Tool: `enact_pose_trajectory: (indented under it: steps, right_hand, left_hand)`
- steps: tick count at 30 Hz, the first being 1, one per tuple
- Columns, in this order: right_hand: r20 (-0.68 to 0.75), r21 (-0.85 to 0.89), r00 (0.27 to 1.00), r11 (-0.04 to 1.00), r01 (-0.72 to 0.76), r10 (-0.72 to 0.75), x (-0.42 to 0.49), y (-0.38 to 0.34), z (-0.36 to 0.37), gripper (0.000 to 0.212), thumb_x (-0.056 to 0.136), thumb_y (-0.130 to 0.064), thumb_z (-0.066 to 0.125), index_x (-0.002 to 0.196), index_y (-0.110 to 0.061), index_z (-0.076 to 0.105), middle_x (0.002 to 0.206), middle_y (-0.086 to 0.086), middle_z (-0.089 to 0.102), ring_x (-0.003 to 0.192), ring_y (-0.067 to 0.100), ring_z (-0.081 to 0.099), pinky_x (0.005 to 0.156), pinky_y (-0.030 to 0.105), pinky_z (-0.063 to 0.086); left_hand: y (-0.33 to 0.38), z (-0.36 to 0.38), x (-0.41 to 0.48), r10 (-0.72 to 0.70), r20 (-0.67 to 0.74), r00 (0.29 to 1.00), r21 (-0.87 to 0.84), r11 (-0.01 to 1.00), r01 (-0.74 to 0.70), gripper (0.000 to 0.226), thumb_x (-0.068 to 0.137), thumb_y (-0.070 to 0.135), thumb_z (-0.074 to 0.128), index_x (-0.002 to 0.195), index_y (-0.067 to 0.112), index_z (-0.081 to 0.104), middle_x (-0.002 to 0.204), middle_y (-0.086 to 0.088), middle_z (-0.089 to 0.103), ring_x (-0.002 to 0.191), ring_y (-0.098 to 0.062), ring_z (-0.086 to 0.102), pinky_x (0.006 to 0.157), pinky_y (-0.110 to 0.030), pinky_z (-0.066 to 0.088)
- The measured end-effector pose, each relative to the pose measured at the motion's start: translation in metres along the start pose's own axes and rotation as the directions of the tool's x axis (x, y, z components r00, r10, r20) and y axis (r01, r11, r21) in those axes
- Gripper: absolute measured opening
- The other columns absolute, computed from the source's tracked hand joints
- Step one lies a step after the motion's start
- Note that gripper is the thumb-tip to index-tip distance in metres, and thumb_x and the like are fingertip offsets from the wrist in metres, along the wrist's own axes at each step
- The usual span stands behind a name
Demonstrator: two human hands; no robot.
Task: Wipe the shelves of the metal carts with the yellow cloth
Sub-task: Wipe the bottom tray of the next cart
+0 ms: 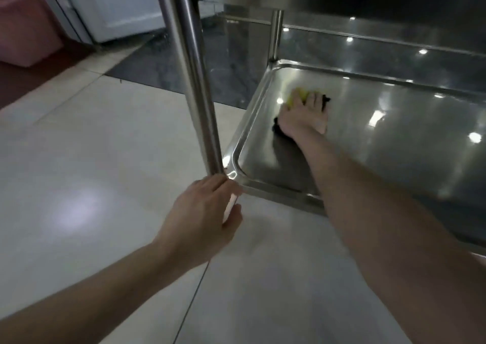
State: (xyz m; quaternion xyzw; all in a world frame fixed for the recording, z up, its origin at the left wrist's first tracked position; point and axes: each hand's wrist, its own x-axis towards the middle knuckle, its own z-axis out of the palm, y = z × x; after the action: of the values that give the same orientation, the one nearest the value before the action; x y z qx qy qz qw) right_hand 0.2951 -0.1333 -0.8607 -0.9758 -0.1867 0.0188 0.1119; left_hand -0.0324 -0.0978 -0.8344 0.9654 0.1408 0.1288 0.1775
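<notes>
Mid-wipe, the flat right hand (302,119) pressed the yellow cloth (298,96) to the shelf (394,138) (left hand (207,212) gripped the cart post (189,67)); next, probably sweeping to its right.

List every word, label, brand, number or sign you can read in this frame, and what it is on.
None can be read. The metal shelf, the cart post gripped by the left hand, the yellow cloth under the right hand, the white cabinet and the pink box show no print. The picture is blurred.
</notes>
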Motion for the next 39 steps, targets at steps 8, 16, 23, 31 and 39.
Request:
enact_pose_trajectory:
  steps: [8,16,23,31,39]
  right_hand:
    - [0.072,0.138,0.810,0.810,0.569,-0.582,-0.110,0.015,-0.001,0.061,0.109,-0.053,0.032,0.168,-0.042,0.023,0.178,0.001,0.014,0.164,0.016,0.003,0.134,0.044,0.002]
    - [-0.083,-0.037,0.988,0.991,-0.130,0.126,0.025,0.083,-0.010,0.075,0.092,-0.051,0.025,0.161,-0.027,0.039,0.171,0.017,0.028,0.160,0.034,0.020,0.130,0.055,0.006]
    - [0.076,0.077,0.983,0.983,0.164,-0.170,-0.032,-0.071,0.014,0.068,0.108,-0.044,0.019,0.172,-0.022,0.009,0.178,0.018,0.003,0.165,0.033,-0.004,0.131,0.055,-0.008]
    - [0.076,0.102,0.889,0.891,0.443,-0.451,-0.178,-0.042,0.014,0.075,0.105,-0.051,0.019,0.172,-0.020,0.005,0.178,0.019,0.007,0.165,0.031,-0.002,0.133,0.054,0.003]
    - [-0.037,0.116,0.892,0.885,0.451,-0.450,-0.201,0.070,-0.003,0.067,0.101,-0.060,0.031,0.163,-0.034,0.040,0.171,0.005,0.036,0.161,0.024,0.024,0.131,0.050,0.019]
  left_hand:
    - [-0.003,-0.013,0.051,-0.577,-0.235,0.783,-0.596,0.721,0.353,0.045,0.092,0.049,0.080,0.117,0.026,0.051,0.107,0.009,0.066,0.099,-0.004,0.066,0.082,-0.024,0.052]
    - [-0.005,-0.006,0.062,-0.478,-0.213,0.852,-0.661,0.713,0.235,0.029,0.106,0.034,0.066,0.116,0.013,0.049,0.085,-0.006,0.070,0.078,-0.027,0.073,0.073,-0.041,0.056]
    - [-0.002,-0.005,0.063,-0.462,-0.273,0.843,-0.641,0.742,0.199,0.021,0.107,0.028,0.066,0.113,0.019,0.049,0.081,0.000,0.071,0.075,-0.016,0.073,0.068,-0.029,0.058]
    - [-0.005,-0.003,0.064,-0.472,-0.296,0.830,-0.616,0.759,0.212,0.032,0.106,0.037,0.066,0.118,0.013,0.049,0.088,-0.007,0.070,0.078,-0.020,0.070,0.072,-0.038,0.058]
    - [0.002,-0.005,0.065,-0.491,-0.318,0.811,-0.603,0.765,0.227,0.028,0.106,0.036,0.065,0.113,0.014,0.050,0.087,-0.010,0.065,0.073,-0.019,0.062,0.074,-0.041,0.056]
